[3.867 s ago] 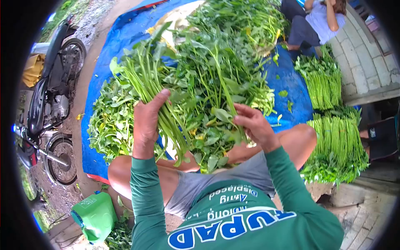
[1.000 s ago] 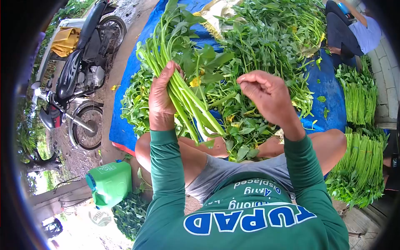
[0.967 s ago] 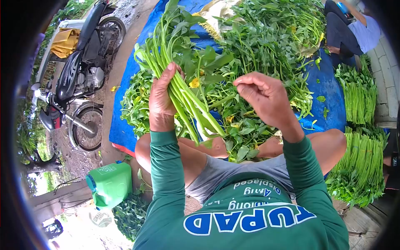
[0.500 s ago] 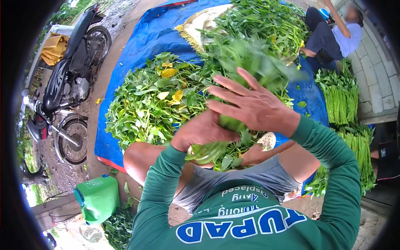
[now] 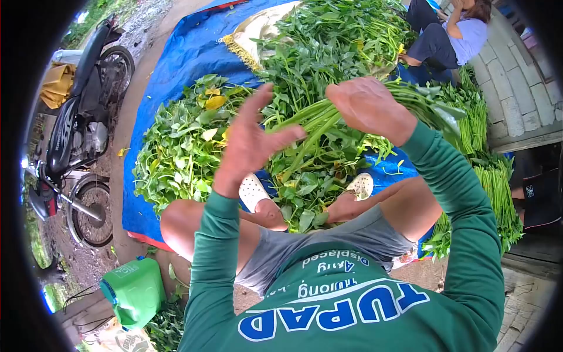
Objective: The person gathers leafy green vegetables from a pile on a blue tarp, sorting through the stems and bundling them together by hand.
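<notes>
My right hand (image 5: 370, 108) is wrapped round a bunch of long-stemmed leafy greens (image 5: 314, 120). The bare stems stick out to the left of the fist and the leaves trail off to its right. My left hand (image 5: 249, 144) is raised beside the stem ends, fingers apart and slightly blurred, with nothing in it. Beneath both hands, loose leafy greens (image 5: 305, 196) lie between my feet. A leaf pile (image 5: 176, 146) with some yellow leaves spreads to the left, and a larger heap of greens (image 5: 334, 41) lies farther ahead.
A blue tarp (image 5: 193, 50) lies under the piles, with a cream sack (image 5: 264, 29) on it. Stacked bundles of greens (image 5: 495, 202) stand at the right. Another person (image 5: 443, 38) sits at the upper right. A motorcycle (image 5: 82, 129) and a green jug (image 5: 135, 290) are at the left.
My hands, close together around the greens before, have moved apart. The left went left and opened away; the right now grips the bunch, whose leaves have swung from ahead to the right.
</notes>
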`<state>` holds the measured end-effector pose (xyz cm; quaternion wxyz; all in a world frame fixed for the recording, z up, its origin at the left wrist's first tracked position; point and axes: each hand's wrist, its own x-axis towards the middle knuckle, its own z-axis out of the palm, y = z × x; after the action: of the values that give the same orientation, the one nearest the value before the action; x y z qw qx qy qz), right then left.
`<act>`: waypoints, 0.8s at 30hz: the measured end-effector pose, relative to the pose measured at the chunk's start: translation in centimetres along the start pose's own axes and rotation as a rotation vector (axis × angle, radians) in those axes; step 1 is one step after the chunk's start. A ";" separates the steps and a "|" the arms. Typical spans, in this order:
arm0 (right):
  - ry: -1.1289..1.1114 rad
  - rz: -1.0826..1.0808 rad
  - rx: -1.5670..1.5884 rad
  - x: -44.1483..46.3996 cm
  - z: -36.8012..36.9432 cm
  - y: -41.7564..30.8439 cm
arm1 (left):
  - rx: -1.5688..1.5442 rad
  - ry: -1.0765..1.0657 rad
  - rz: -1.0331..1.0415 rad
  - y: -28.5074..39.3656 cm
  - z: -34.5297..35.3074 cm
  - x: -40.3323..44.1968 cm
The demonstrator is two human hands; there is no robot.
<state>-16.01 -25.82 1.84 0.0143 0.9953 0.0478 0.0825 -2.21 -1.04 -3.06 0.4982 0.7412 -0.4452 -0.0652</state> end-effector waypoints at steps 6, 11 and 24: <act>-0.207 -0.122 -0.012 5.4 -1.7 -2.1 | 0.100 -0.015 -0.116 1.6 5.1 -2.2; -0.078 -0.100 0.042 7.0 3.7 0.3 | -0.325 -0.057 -0.631 -2.1 7.2 -3.1; 0.056 0.568 0.657 -7.6 11.9 -16.8 | -0.572 0.251 -0.881 -8.8 12.3 -6.5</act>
<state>-23.01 -10.08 -11.78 -0.3276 0.9181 -0.2037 0.0906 -7.51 -3.71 -18.37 0.6550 0.6945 0.0063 -0.2978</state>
